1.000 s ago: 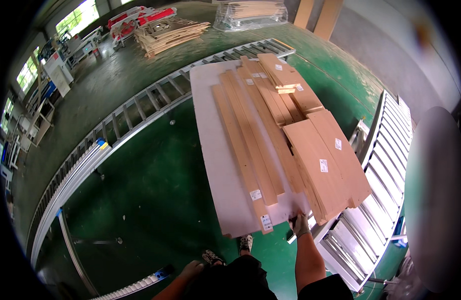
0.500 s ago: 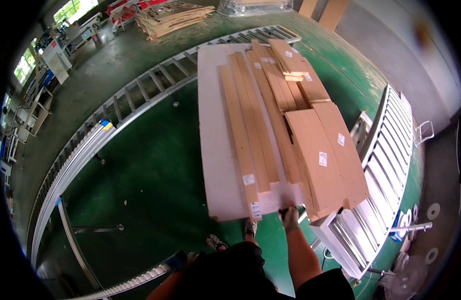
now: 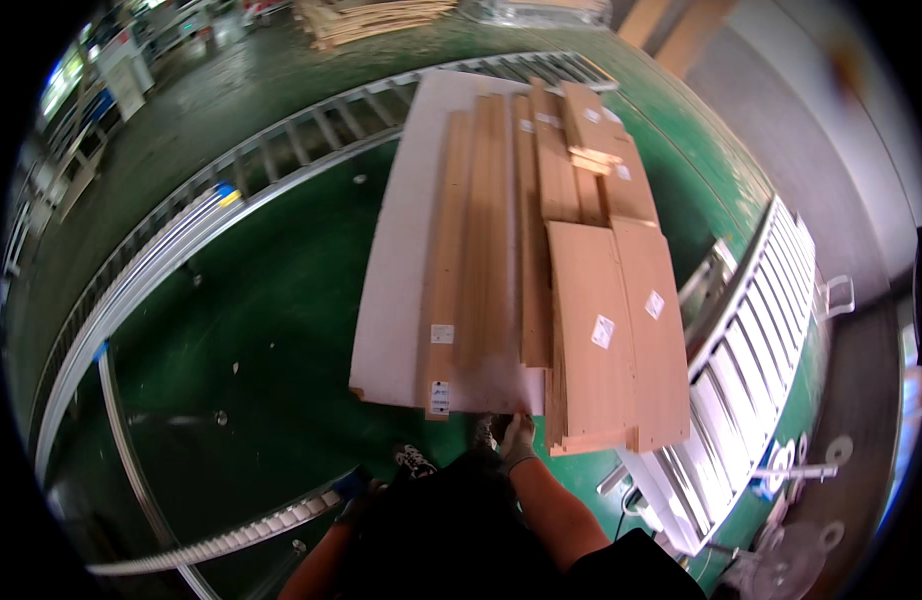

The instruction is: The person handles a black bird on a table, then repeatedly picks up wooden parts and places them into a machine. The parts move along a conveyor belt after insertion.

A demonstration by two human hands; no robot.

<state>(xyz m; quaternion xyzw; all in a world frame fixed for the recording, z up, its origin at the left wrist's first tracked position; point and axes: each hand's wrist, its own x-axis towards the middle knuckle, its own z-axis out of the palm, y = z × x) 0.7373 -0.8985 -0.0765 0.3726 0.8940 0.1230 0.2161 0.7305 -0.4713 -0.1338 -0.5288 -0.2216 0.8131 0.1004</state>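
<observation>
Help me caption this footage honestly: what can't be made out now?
- Left hand: head view, grip lost in blur and shadow.
- Right hand: head view, its back hides how it meets the pale board.
- White label: head view, print too small.
- Wood stack: head view, cut off by top edge.

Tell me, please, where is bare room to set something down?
On the pale board, a strip is bare between its left edge and the leftmost plank; a smaller patch borders the right hand. Stacked panels crowd the board's right side.
</observation>
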